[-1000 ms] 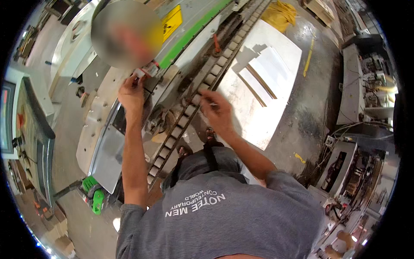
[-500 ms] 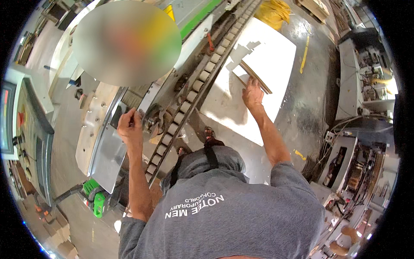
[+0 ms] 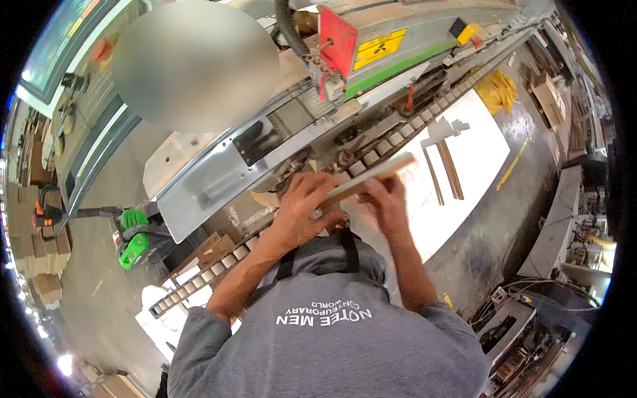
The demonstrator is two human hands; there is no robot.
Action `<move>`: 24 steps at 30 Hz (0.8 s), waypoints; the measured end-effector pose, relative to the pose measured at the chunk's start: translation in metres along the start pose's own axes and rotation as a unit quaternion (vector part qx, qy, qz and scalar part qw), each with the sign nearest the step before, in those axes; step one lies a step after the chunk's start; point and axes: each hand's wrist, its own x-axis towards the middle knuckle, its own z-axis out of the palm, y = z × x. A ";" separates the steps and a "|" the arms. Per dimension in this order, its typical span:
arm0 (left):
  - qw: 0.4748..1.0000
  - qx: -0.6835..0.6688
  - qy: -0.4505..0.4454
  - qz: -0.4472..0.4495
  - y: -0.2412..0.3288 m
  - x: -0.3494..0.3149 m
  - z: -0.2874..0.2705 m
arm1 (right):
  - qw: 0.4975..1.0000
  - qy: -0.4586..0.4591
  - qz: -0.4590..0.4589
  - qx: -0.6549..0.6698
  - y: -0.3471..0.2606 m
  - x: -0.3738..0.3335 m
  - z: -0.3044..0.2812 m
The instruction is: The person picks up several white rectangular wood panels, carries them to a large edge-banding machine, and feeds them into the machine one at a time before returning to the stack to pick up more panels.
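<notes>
A narrow board strip (image 3: 397,166) with a pale edge is held up in front of my body, tilted up toward the right. My left hand (image 3: 302,207) is closed on its lower left end, fingers laid over it. Farther along, my right hand (image 3: 386,201) grips the same strip from below, its fingertips partly hidden. Two more brown strips (image 3: 452,169) lie apart from each other on a large white panel (image 3: 474,192) to the right of my hands. The far part of the held strip is slightly blurred.
A roller track (image 3: 391,142) runs diagonally past my hands. Beyond it stands a long machine with a metal infeed plate (image 3: 202,192) and a red guard (image 3: 337,40). A green-and-black device (image 3: 135,239) sits at left; yellow cloth (image 3: 496,91) lies beyond the panel.
My right hand has left the white panel with a strip and come toward my body. My left hand has moved right from beside the machine plate and now grips the strip. My view has turned.
</notes>
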 end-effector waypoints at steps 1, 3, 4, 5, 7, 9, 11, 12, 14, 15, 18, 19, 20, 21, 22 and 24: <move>1.000 0.011 0.018 0.009 -0.005 -0.007 0.000 | 0.997 -0.059 0.014 0.054 0.001 0.001 0.027; 0.997 -0.011 0.063 -0.049 -0.019 -0.018 -0.014 | 0.987 -0.107 0.053 0.105 0.002 0.009 0.074; 0.989 -0.035 0.106 -0.102 -0.027 -0.022 -0.026 | 0.983 -0.123 0.053 0.127 0.005 0.015 0.093; 0.984 0.000 0.123 -0.126 -0.035 -0.026 -0.043 | 0.978 -0.148 0.053 0.134 0.008 0.021 0.107; 0.962 -0.023 0.180 -0.206 -0.081 -0.042 -0.062 | 0.972 -0.181 0.054 0.140 0.021 0.029 0.134; 0.940 -0.080 0.158 -0.291 -0.106 -0.040 -0.089 | 0.968 -0.213 0.058 0.123 0.042 0.035 0.156; 0.908 -0.133 0.139 -0.372 -0.129 -0.039 -0.107 | 0.967 -0.223 0.063 0.106 0.056 0.037 0.179; 0.932 -0.037 0.159 -0.324 -0.143 -0.041 -0.112 | 0.967 -0.229 0.068 0.090 0.062 0.037 0.188; 0.945 0.058 0.170 -0.273 -0.147 -0.040 -0.116 | 0.960 -0.251 0.067 0.100 0.072 0.040 0.199; 0.937 0.202 0.215 -0.185 -0.148 -0.041 -0.116 | 0.963 -0.240 0.072 0.103 0.077 0.041 0.206; 0.908 0.310 0.260 -0.103 -0.143 -0.047 -0.118 | 0.964 -0.232 0.071 0.107 0.081 0.047 0.215; 0.909 0.312 0.258 -0.095 -0.146 -0.052 -0.119 | 0.962 -0.244 0.062 0.106 0.081 0.049 0.217; 0.911 0.313 0.256 -0.087 -0.149 -0.057 -0.120 | 0.963 -0.240 0.061 0.107 0.083 0.051 0.221; 0.912 0.311 0.253 -0.084 -0.152 -0.063 -0.121 | 0.968 -0.220 0.065 0.105 0.087 0.052 0.227; 0.920 0.285 0.238 -0.124 -0.155 -0.067 -0.121 | 0.972 -0.200 0.066 0.102 0.090 0.054 0.231; 0.927 0.256 0.221 -0.161 -0.166 -0.073 -0.122 | 0.972 -0.211 0.047 0.092 0.093 0.056 0.235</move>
